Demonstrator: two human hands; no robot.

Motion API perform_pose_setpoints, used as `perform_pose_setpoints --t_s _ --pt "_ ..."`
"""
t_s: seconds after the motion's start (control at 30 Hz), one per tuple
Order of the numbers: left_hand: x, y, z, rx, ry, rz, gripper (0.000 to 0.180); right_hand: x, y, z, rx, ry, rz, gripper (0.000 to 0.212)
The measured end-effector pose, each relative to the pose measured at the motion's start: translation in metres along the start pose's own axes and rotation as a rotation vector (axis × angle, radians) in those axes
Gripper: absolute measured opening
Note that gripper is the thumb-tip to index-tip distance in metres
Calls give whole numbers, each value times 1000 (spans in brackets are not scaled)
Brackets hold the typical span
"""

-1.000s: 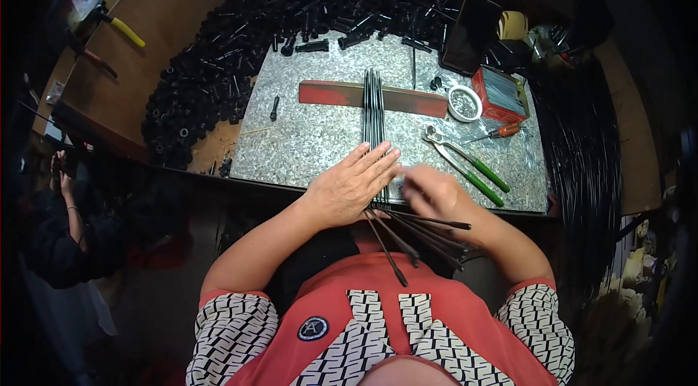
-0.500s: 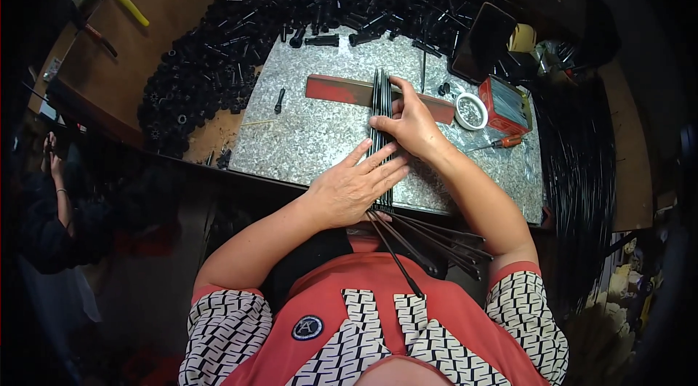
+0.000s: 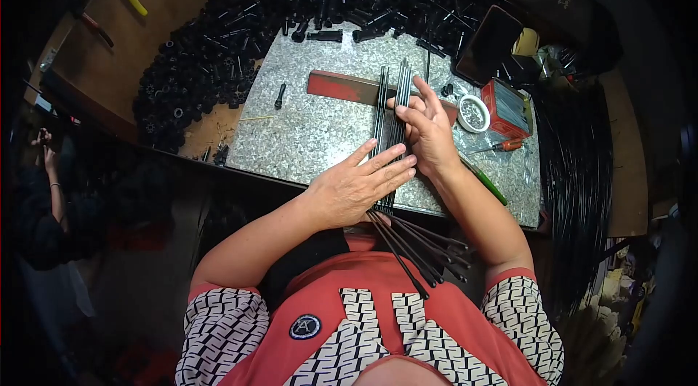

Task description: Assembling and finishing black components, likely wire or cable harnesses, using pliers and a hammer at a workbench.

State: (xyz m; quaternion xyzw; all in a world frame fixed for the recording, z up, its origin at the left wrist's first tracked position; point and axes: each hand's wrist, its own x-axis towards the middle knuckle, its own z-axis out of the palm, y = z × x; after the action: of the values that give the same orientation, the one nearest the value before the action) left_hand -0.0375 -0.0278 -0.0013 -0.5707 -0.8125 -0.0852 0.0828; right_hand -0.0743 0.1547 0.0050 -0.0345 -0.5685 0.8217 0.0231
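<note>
A bundle of thin black rods point(image 3: 380, 106) stands out from my lap over the table's near edge, its upper part parted into two groups. My left hand point(image 3: 345, 188) is closed round the lower part, with its fingers laid across the top and fingertips showing beneath. My right hand point(image 3: 434, 131) pinches the right-hand group between thumb and fingers, the index finger raised. Below my left hand the rods' thicker dark ends point(image 3: 418, 251) fan out over my lap. Beyond the rods, a red-painted bar point(image 3: 338, 86) lies across the speckled tabletop point(image 3: 283, 142).
Black tubular parts point(image 3: 218, 59) are heaped along the back and left. To the right are a white dish point(image 3: 474, 114), a red box point(image 3: 507, 111), an orange-handled screwdriver point(image 3: 511, 145), a green-handled tool point(image 3: 488, 184) and many long black rods point(image 3: 578, 182). Another person's hand point(image 3: 46, 147) shows far left.
My right hand has moved right and turned, drawing part of the rods away so a gap shows between two groups. My left hand stays in place. The green-handled tool has come into view.
</note>
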Motion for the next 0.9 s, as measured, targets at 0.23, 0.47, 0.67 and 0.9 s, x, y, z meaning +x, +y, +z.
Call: perform_pose_setpoints --t_s 0.23,0.47,0.67,0.9 --pt "-2 -2 2 -11 -28 -16 72 -11 -28 -10 -1316 -148 -324 70" --pt "0 0 -2 -113 11 -45 80 -31 -69 -29 -1302 19 -634 57" --pt "3 2 -3 -118 8 -79 89 -27 -105 -71 -1319 215 -669 32" --pt "3 0 -3 -130 -4 -42 92 -2 -143 -138 -1430 241 -332 24"
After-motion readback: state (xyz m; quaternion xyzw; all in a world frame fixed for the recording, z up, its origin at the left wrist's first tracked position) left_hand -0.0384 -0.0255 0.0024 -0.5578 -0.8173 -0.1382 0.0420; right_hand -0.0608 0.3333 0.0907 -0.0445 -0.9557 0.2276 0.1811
